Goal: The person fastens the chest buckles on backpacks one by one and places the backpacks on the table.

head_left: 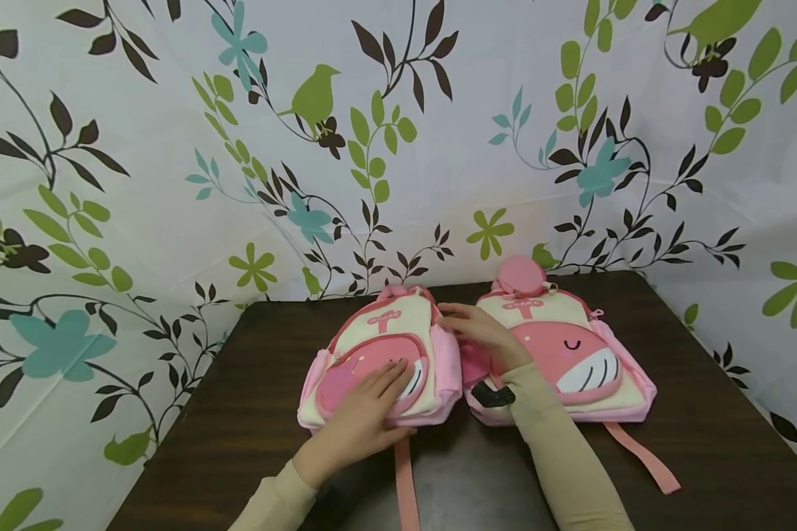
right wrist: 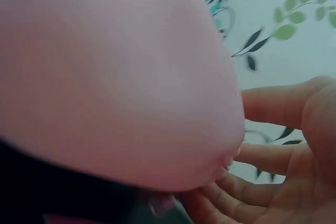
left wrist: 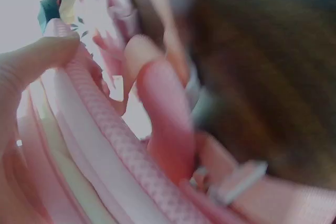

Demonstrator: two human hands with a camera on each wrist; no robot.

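Observation:
A pink and cream backpack (head_left: 355, 328) with a whale-shaped front pocket lies on the table, front up. My left hand (head_left: 365, 413) rests on that pocket with its fingers stretched out; in the left wrist view its thumb (left wrist: 47, 59) lies along the pink lower edge. At the backpack's right side, my right hand (head_left: 485, 332) touches the upper side with loosely extended fingers. The right wrist view shows those fingers (right wrist: 262, 158) against the smooth pink side pocket (right wrist: 131, 77). From the bottom a pink strap (head_left: 405, 479) trails toward me.
A matching backpack (head_left: 564, 361) lies close on the right, partly behind my right forearm, with a round pink piece (head_left: 521, 275) at its top and a loose strap (head_left: 644, 457) below. The dark wooden table (head_left: 239, 413) ends at a patterned cloth backdrop (head_left: 438, 169).

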